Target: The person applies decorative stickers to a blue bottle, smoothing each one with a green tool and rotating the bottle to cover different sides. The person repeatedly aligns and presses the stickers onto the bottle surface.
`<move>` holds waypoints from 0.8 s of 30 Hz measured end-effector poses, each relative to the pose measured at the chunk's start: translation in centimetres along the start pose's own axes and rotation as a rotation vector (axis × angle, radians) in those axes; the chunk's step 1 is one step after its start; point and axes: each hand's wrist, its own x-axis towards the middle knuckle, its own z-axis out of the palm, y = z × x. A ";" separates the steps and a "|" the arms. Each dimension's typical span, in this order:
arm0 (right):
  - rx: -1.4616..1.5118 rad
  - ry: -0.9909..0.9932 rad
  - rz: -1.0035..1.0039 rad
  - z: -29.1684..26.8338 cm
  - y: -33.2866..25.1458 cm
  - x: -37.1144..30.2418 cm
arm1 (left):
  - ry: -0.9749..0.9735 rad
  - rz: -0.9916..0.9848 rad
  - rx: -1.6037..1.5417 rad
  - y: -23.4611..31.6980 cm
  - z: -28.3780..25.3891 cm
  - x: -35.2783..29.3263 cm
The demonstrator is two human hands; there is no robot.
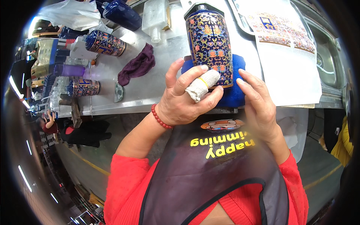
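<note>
A dark blue bottle (210, 41) covered in a colourful floral pattern lies in front of me, its neck pointing away. Under its near end is a bright blue cloth (239, 71). My left hand (180, 103) is at the bottle's lower left, fingers spread and bent over its near end. One finger wears a white fabric wrap (200, 87) with a yellow band. Whether those fingertips press on the bottle is hard to tell. To the right of the base, my right hand (260, 99) has its fingers stretched out, holding nothing.
A crumpled purple cloth (138, 64) lies on the metal table (161, 90). White sheets with printed patterns (288, 75) are on the right, beside a sink (328, 60). Patterned bottles (105, 42), a plain blue bottle (122, 15) and a clear bottle (154, 18) stand or lie leftward.
</note>
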 end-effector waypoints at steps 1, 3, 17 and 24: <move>0.003 0.006 -0.001 0.0 0.0 0.0 | -0.002 0.006 -0.005 0.0 -0.1 0.1; 0.001 0.000 0.003 0.0 0.1 0.0 | -0.006 0.018 -0.015 -0.2 -0.2 0.1; 0.032 0.011 0.006 0.1 0.2 0.2 | -0.020 0.047 -0.016 -0.5 -0.3 0.3; 0.032 0.013 -0.001 0.3 0.4 0.1 | 0.008 0.073 -0.001 -0.6 0.2 0.0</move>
